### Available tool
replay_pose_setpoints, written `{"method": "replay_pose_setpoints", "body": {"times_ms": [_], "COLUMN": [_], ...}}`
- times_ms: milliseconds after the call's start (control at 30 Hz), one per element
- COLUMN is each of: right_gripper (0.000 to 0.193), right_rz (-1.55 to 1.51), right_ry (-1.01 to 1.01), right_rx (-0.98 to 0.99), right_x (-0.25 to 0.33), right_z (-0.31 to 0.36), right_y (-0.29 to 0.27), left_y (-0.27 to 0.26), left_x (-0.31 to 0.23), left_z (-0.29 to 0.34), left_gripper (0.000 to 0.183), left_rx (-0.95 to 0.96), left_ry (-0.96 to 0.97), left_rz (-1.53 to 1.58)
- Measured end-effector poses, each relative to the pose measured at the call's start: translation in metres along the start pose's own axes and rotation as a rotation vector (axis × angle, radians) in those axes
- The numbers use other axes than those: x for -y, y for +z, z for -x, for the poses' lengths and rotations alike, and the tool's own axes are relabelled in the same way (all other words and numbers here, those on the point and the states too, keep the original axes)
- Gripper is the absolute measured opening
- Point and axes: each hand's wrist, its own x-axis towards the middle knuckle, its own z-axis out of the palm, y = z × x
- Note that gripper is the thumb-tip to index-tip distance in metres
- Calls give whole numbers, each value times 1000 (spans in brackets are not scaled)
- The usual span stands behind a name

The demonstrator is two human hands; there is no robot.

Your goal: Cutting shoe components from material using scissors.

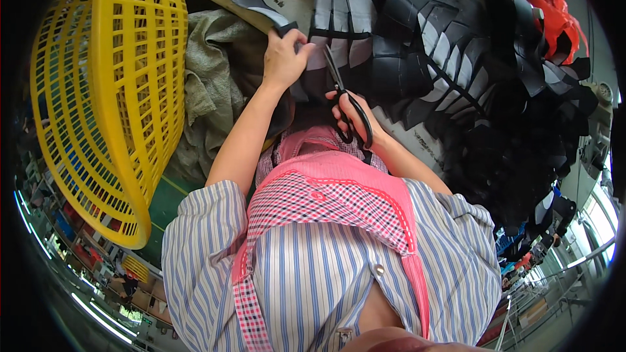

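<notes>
My left hand point(283, 64) pinches the end of a curved black and grey cut piece point(255, 1), which looks like a shoe part, at the table's near edge. Its fingertips are slightly blurred. In my right hand point(355, 116) is a pair of black-handled scissors point(335, 73), fingers wrapped through the loops. The blades point up and away, slightly parted, just right of my left fingertips. Directly beyond the blades lies a row of joined black and grey pieces point(342, 10), overlapping one another. I cannot see whether the blades touch any material.
To the left stands a large yellow plastic basket point(103, 91), tilted on its side. A crumpled grey-green woven sack point(212, 68) lies beside it. More black and grey pieces point(456, 58) pile up on the right, with a red plastic bag point(544, 0) behind them.
</notes>
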Motion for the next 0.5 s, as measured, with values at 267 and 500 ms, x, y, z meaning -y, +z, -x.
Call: {"method": "replay_pose_setpoints", "body": {"times_ms": [267, 500], "right_gripper": [44, 38], "right_rz": [27, 62], "right_ry": [-90, -101], "right_rx": [-145, -95], "right_x": [-2, 9], "right_z": [-3, 1], "right_y": [9, 17], "left_y": [1, -12], "left_x": [-13, -33], "left_z": [8, 30], "left_gripper": [13, 12], "left_rx": [-79, -162], "left_ry": [47, 74], "left_rz": [108, 116]}}
